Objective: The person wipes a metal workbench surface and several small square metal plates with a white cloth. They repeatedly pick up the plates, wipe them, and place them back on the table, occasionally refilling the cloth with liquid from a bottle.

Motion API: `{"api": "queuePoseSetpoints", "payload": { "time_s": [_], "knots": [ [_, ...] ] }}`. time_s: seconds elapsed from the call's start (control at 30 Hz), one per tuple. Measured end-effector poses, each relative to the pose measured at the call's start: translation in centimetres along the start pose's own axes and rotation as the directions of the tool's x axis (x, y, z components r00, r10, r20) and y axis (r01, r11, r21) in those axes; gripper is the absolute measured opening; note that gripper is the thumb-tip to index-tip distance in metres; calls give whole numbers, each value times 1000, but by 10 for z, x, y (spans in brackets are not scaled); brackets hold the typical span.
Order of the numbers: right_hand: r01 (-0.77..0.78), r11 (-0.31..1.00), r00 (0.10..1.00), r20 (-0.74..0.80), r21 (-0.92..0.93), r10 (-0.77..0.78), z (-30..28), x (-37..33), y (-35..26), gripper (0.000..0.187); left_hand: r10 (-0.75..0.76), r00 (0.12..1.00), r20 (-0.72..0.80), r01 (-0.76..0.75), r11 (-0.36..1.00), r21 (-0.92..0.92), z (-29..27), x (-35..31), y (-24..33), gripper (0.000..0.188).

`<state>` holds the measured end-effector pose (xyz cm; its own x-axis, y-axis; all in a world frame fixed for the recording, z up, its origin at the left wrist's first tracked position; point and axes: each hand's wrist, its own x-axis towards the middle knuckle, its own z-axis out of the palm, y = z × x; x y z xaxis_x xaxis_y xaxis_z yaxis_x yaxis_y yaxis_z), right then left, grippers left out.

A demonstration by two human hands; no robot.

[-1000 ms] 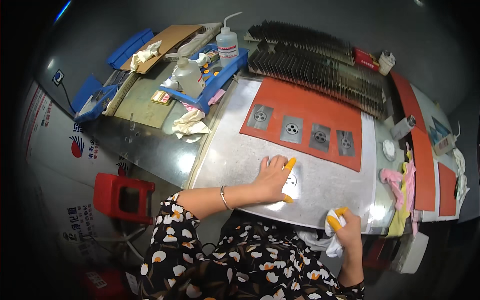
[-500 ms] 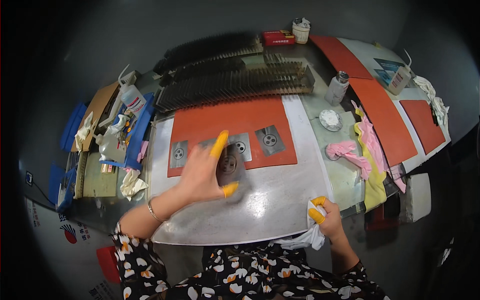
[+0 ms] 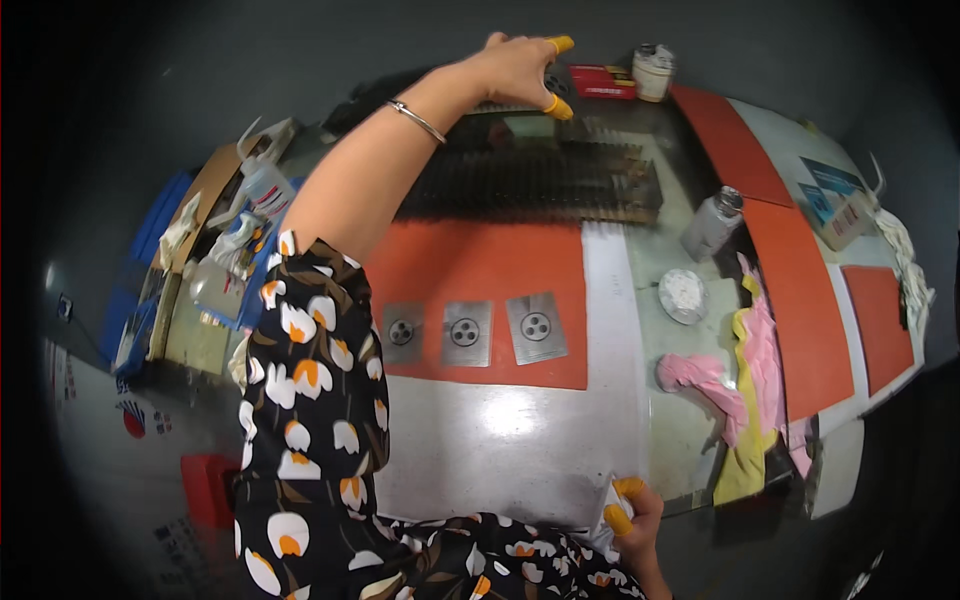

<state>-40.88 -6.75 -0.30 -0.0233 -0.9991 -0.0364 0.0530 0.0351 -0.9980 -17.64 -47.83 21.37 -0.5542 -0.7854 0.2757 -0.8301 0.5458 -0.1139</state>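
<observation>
My left hand (image 3: 515, 75), with yellow finger cots on thumb and finger, reaches far over the racks. Between those tips shows a dark metal plate (image 3: 554, 86) with a round mark, mostly hidden by the hand. Low at the right, my right hand (image 3: 637, 515), also in yellow cots, grips a white cloth (image 3: 602, 528) by the bench's near edge. Three square metal plates, a left one (image 3: 403, 350), a middle one (image 3: 466, 355) and a right one (image 3: 540, 350), lie in a row on the orange mat (image 3: 480, 262). Each bears a circle with three dots.
Slotted racks (image 3: 530, 185) of upright plates stand behind the mat. A metal pump bottle (image 3: 713, 225), a round white dish (image 3: 683, 296) and pink cloth (image 3: 700, 378) are at the right. A blue tray (image 3: 262, 250) and squeeze bottles (image 3: 266, 185) stand left.
My left hand has moved from above the mat to beyond the racks with a plate. The head view has shifted. My right hand still holds the white cloth.
</observation>
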Motion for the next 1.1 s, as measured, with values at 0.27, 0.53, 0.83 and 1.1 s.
{"api": "queuePoseSetpoints", "payload": {
  "time_s": [0.27,0.53,0.83,1.1],
  "knots": [
    [89,988,994,-47,-126,-95,8,-2,5,37,-365,929,66,340,908,247,-43,-228,-176,76],
    [68,992,995,-60,-108,-74,2,3,12,42,-412,865,287,242,843,480,-8,-274,-207,65],
    [46,990,991,-118,-132,-62,10,7,4,35,-424,900,100,375,871,316,-4,-242,-249,62],
    [35,986,980,-188,-163,-66,16,8,-1,32,-386,913,132,330,889,317,14,-180,-272,58]
  ]
}}
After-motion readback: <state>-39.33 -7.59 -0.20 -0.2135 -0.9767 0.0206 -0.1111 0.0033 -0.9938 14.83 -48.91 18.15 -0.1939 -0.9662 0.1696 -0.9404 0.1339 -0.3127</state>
